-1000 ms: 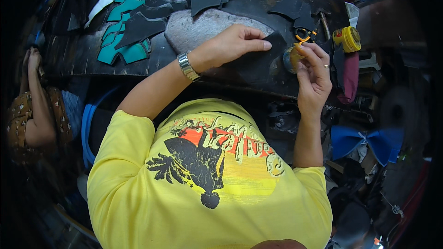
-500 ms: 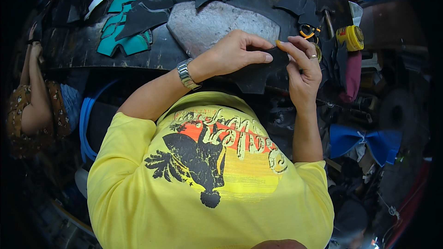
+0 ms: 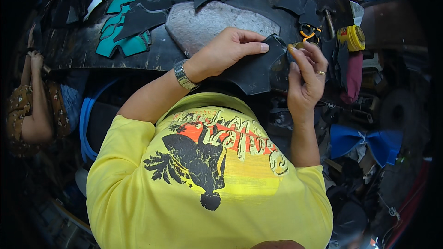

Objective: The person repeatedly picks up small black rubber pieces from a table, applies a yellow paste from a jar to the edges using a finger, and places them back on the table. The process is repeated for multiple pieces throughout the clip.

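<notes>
My left hand [image 3: 226,50] pinches a black sheet piece [image 3: 251,71] between thumb and fingers along its upper edge. The piece is flat, with curved cut sides, and hangs over the table's near edge. Just right of it is my right hand [image 3: 308,71], its fingers curled and the thumb drawn in toward the index finger. That index fingertip looks yellowish-brown. Whatever lies between these fingertips is too small and dark to make out. Beyond my left hand lies a grey stone slab [image 3: 217,20] with a worn, pitted top, partly covered by the hand.
Overlapping black pieces [image 3: 143,18] and teal pieces [image 3: 113,41] cover the table's far left. At right are orange-handled scissors [image 3: 308,32], a hammer handle [image 3: 329,23], a yellow tub [image 3: 351,38] and a maroon cloth [image 3: 354,74]. Another person's hand [image 3: 36,62] shows at far left.
My right hand has moved slightly right, away from the black piece's edge. The left hand has shifted a little left with the piece, which now shows more of its face.
</notes>
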### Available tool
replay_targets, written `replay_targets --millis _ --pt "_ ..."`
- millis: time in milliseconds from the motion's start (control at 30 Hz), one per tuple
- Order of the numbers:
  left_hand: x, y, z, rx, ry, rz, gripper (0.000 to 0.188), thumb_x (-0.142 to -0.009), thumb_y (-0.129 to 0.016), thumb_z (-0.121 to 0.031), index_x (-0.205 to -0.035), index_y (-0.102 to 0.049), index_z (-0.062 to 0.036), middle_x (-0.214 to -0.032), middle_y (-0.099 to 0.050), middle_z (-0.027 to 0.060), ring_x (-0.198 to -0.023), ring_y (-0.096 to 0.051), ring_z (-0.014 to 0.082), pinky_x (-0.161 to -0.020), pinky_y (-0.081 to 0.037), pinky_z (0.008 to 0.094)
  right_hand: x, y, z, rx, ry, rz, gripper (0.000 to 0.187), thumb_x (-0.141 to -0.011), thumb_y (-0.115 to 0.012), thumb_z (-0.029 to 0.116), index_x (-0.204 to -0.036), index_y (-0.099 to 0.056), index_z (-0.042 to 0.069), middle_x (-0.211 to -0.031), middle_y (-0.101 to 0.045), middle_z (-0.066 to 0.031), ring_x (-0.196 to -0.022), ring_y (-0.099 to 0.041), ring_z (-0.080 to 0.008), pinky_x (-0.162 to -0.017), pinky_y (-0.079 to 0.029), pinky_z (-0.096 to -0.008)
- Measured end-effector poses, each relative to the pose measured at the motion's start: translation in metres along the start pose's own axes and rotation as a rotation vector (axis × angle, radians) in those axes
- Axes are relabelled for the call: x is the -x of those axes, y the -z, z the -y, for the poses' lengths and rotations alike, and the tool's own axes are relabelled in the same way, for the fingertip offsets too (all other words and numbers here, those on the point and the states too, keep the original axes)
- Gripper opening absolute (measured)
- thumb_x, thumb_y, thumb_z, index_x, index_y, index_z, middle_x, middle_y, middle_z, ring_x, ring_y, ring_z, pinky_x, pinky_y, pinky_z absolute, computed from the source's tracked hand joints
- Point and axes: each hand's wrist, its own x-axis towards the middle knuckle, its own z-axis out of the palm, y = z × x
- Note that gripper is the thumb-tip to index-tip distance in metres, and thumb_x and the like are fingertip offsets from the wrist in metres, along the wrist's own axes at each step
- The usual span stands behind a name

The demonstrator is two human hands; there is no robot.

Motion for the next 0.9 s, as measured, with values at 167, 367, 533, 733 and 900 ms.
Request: replay_targets --millis 167,367,533,733,900 --pt "0.002 -0.004 0.002 0.082 -0.026 0.001 0.023 -0.096 -0.067 -0.014 -0.114 -0.068 0.0007 -0.099 -0.071 0.0026 -0.082 -0.067 0.0054 -0.074 -0.055 0.0197 0.005 -0.014 0.002 0.109 0.029 0.072 0.054 -0.08 -0.06 -0.016 -0.129 -0.065 0.007 -0.127 -0.056 -0.0149 -0.108 -0.06 -0.0271 -0.094 -0.048 -0.0349" --pt "0.0 -0.008 0.008 0.159 -0.028 -0.031 0.026 -0.095 -0.067 -0.014 -0.114 -0.068 0.0034 -0.097 -0.071 0.0048 -0.079 -0.066 0.0078 -0.071 -0.056 0.0207 0.013 -0.017 0.001 0.167 0.063 0.067 0.054 -0.081 -0.061 -0.015 -0.132 -0.062 0.003 -0.124 -0.057 -0.0157 -0.111 -0.06 -0.0287 -0.095 -0.048 -0.0357" --pt "-0.001 -0.009 0.006 0.153 -0.03 -0.071 0.024 -0.094 -0.068 -0.014 -0.111 -0.068 0.0032 -0.094 -0.07 0.0042 -0.078 -0.066 0.0079 -0.07 -0.056 0.0209 0.013 -0.017 0.001 0.161 0.118 0.027 0.058 -0.075 -0.062 -0.017 -0.127 -0.067 0.007 -0.117 -0.059 -0.0158 -0.099 -0.064 -0.0286 -0.085 -0.052 -0.0355" --pt "-0.002 -0.006 0.001 0.173 -0.027 -0.054 0.023 -0.094 -0.067 -0.013 -0.111 -0.068 0.003 -0.094 -0.07 0.0052 -0.077 -0.067 0.009 -0.068 -0.057 0.0226 0.016 -0.015 0.006 0.089 0.155 0.062 0.057 -0.07 -0.066 -0.017 -0.121 -0.07 0.008 -0.114 -0.061 -0.0134 -0.091 -0.065 -0.0254 -0.08 -0.052 -0.0338" --pt "-0.002 -0.005 0.003 0.209 0.025 -0.043 0.025 -0.094 -0.068 -0.013 -0.112 -0.067 0.0039 -0.094 -0.071 0.0066 -0.077 -0.068 0.0105 -0.069 -0.058 0.0232 0.016 -0.009 0.01 0.015 0.156 0.109 0.052 -0.069 -0.068 -0.016 -0.116 -0.073 0.007 -0.106 -0.063 -0.012 -0.088 -0.064 -0.0254 -0.077 -0.052 -0.0338"
